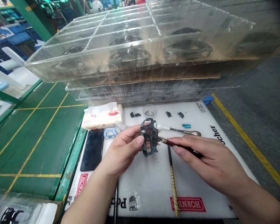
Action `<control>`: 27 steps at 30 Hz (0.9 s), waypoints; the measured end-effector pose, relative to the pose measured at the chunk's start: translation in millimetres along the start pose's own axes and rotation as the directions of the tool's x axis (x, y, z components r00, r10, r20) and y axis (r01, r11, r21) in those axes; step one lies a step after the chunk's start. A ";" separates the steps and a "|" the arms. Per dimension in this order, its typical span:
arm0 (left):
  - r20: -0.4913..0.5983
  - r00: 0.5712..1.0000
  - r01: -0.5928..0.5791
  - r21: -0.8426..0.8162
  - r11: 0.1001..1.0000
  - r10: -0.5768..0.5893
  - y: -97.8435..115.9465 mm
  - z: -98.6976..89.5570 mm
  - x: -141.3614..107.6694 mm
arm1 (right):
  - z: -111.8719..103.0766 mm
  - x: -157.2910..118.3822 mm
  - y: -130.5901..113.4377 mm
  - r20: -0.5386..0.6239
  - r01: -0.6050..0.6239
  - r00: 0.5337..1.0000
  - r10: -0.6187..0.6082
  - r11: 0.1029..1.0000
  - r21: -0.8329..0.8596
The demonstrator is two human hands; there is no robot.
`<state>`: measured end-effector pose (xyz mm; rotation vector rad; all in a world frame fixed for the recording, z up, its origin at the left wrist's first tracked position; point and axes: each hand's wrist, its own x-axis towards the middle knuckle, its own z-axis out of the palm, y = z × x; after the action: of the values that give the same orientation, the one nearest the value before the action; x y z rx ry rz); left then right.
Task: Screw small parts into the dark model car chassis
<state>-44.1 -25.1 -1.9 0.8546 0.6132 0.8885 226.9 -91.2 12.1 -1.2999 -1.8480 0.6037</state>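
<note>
My left hand (pixel 128 146) pinches a small dark grey model car body shell (pixel 150 149) with window openings, thumb in front and fingers behind. My right hand (pixel 205 158) is closed round a slim dark-handled tool (pixel 177 145) with a metal collar and a narrow grey blade. The blade's tip meets or overlaps the shell near my left thumb; contact is hard to tell. Just behind it is a metal tool with a white end (pixel 177 129), which seems to lie on the board. A stick with a yellow-wrapped handle (pixel 174 186) lies below the shell.
On the white printed board (pixel 144 180) are a phone (pixel 92 151), tissue pack (pixel 104 116), small blue-white packet (pixel 110 132), clear cup (pixel 150 111), several dark pieces (pixel 168 114) and a teal piece (pixel 186 126). Stacked clear trays (pixel 130 71) of car shells tower behind. A green table (pixel 30 133) is left.
</note>
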 end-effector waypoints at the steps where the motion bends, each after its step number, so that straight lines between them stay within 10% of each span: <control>1: -0.002 1.000 0.012 -0.020 1.000 -0.012 -0.2 0.3 -0.5 | 0.4 -0.7 0.6 0.001 0.004 1.000 -0.004 1.000 0.004; 27: 0.116 0.993 0.015 0.144 0.990 -0.031 0.0 -5.9 -3.1 | 4.1 -5.2 -1.3 -0.087 0.136 0.986 -0.143 0.987 -0.081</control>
<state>-50.2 -25.5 -4.7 1.0196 0.5870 0.7738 223.7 -96.3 9.0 -1.2136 -1.8814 0.3970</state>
